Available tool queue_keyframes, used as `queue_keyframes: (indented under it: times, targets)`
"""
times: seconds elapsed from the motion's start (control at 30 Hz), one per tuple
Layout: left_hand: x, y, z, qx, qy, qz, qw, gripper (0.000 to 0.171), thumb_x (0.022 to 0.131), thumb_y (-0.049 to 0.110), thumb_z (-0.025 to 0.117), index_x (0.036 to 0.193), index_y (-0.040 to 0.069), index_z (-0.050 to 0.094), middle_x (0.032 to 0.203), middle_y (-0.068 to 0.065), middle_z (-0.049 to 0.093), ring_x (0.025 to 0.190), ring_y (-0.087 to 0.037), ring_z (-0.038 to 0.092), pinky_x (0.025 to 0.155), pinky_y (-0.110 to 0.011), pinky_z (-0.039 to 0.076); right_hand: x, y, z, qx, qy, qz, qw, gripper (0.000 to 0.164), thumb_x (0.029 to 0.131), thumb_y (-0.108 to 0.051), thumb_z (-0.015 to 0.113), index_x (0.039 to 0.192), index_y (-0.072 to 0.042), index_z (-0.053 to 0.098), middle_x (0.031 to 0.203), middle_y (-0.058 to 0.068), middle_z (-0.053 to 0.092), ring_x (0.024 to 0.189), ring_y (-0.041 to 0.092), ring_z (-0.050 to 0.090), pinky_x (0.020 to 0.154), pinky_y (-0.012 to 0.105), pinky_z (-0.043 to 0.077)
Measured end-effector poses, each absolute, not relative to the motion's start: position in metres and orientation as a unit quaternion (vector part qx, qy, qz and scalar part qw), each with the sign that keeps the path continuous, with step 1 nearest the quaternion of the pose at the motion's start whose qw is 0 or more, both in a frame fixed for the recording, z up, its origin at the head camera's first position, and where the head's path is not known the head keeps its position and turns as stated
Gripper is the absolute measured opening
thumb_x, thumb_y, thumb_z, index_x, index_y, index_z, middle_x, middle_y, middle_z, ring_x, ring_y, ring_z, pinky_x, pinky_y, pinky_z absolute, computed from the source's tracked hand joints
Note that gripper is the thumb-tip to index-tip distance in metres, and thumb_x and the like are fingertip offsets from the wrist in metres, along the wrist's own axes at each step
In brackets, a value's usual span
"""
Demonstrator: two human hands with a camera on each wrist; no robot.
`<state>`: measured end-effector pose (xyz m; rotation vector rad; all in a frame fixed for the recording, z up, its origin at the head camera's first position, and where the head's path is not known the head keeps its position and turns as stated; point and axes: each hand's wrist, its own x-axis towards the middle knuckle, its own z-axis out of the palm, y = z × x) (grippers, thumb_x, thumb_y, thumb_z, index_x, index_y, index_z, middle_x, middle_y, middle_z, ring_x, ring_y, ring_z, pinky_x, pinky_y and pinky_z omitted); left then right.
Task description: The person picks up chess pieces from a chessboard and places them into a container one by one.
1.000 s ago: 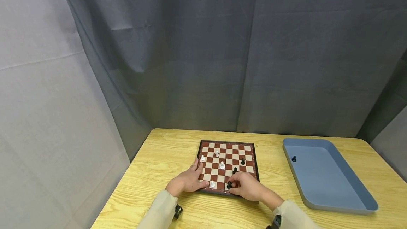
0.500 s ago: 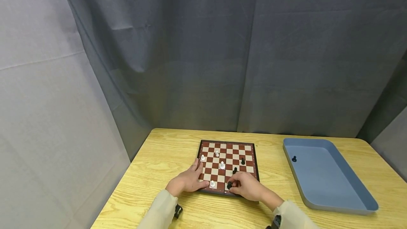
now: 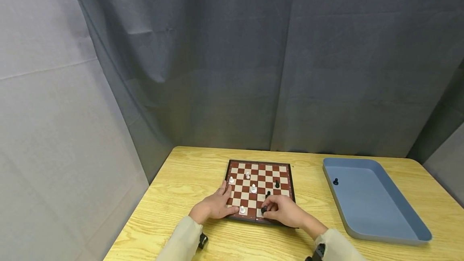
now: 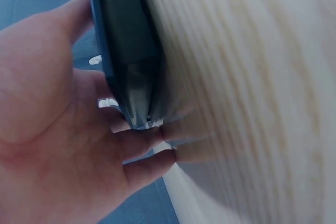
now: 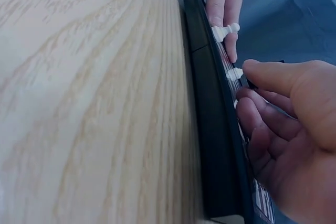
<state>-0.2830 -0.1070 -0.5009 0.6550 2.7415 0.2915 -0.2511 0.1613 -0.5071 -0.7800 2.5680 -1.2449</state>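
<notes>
A magnetic-style chessboard [image 3: 262,172] lies on the wooden table. My left hand [image 3: 215,205] rests at its left edge with fingers spread, two fingertips touching the table in the left wrist view. Beside the left thumb stands a white pawn [image 3: 242,209]. My right hand [image 3: 286,211] pinches a black chess piece [image 3: 264,210] between thumb and fingers over the near right half of the board; in the right wrist view the fingers largely hide it. Just beyond that hand is another black piece [image 3: 268,193], partly covered. A further black piece [image 3: 277,183] stands farther right.
More white pieces stand on the board's left half, one white piece [image 3: 253,189] near the fold. At the right sits a blue-grey tray [image 3: 377,204] with a black pawn [image 3: 336,181] inside its left wall. A grey curtain [image 3: 232,71] hangs behind the table.
My right hand has shifted slightly right and away from me with the black chess piece, which now looks tilted. The left hand has stayed in place on the board's edge.
</notes>
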Motion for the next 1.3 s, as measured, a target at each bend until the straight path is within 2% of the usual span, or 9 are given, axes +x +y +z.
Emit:
queue_keyframes:
  times: [0.43, 0.73, 0.97, 1.2, 1.3]
  targets:
    - [-0.282, -0.107, -0.500, 0.225, 0.956, 0.104, 0.155, 0.084, 0.093, 0.059, 0.045, 0.152, 0.005, 0.018, 0.157, -0.016, 0.003, 0.140, -0.029, 0.021, 0.098, -0.042, 0.040, -0.255, 0.176, -0.506, -0.233, 0.824, -0.500, 0.131, 0.017, 0.087, -0.009, 0.069, 0.102, -0.002, 0.064, 0.087, 0.006, 0.059, 0.077, 0.020, 0.057, 0.060, 0.029, 0.049]
    - [-0.283, -0.107, -0.500, 0.227, 0.956, 0.106, 0.155, 0.084, 0.093, 0.058, 0.045, 0.152, 0.005, 0.017, 0.157, -0.017, 0.003, 0.140, -0.030, 0.021, 0.100, -0.042, 0.039, -0.258, 0.197, -0.494, -0.218, 0.808, -0.534, 0.122, 0.023, 0.086, -0.010, 0.069, 0.104, 0.002, 0.063, 0.090, 0.010, 0.058, 0.081, 0.023, 0.056, 0.065, 0.029, 0.050]
    - [-0.283, -0.107, -0.500, 0.226, 0.956, 0.103, 0.155, 0.084, 0.093, 0.058, 0.045, 0.152, 0.005, 0.018, 0.157, -0.016, 0.003, 0.140, -0.029, 0.020, 0.100, -0.041, 0.039, -0.260, 0.212, -0.485, -0.204, 0.820, -0.525, 0.102, 0.022, 0.085, -0.008, 0.069, 0.103, 0.002, 0.062, 0.090, 0.010, 0.059, 0.080, 0.022, 0.058, 0.069, 0.037, 0.052]
    - [-0.283, -0.108, -0.501, 0.225, 0.956, 0.107, 0.155, 0.085, 0.093, 0.058, 0.046, 0.152, 0.005, 0.018, 0.157, -0.017, 0.003, 0.140, -0.030, 0.021, 0.100, -0.043, 0.039, -0.261, 0.228, -0.478, -0.177, 0.809, -0.551, 0.103, 0.030, 0.086, -0.010, 0.069, 0.110, 0.006, 0.059, 0.093, 0.010, 0.058, 0.083, 0.021, 0.057, 0.075, 0.043, 0.052]
    - [-0.284, -0.108, -0.502, 0.224, 0.956, 0.108, 0.155, 0.085, 0.093, 0.058, 0.046, 0.152, 0.005, 0.018, 0.157, -0.017, 0.003, 0.140, -0.030, 0.021, 0.099, -0.043, 0.039, -0.264, 0.238, -0.476, -0.162, 0.810, -0.554, 0.101, 0.033, 0.087, -0.011, 0.068, 0.112, 0.007, 0.057, 0.094, 0.011, 0.058, 0.083, 0.021, 0.057, 0.075, 0.042, 0.051]
